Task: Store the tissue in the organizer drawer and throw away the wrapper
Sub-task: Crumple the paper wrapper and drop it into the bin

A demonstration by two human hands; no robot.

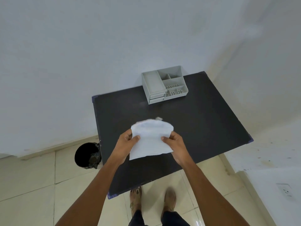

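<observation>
Both the left hand (126,141) and right hand (175,142) pinch the tissue (150,139), its top blurred; the organizer (164,84) lies ahead, probably nearer the right.

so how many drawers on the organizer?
2, stacked at the front left of the organizer: upper drawer, lower drawer. Both look shut. None seem hidden.

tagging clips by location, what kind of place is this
Probably a plain room in a home or small office: bare white walls, a tiled floor, a dark table with a desk organizer, and a black bin beside it. Both hands hold a tissue.
</observation>
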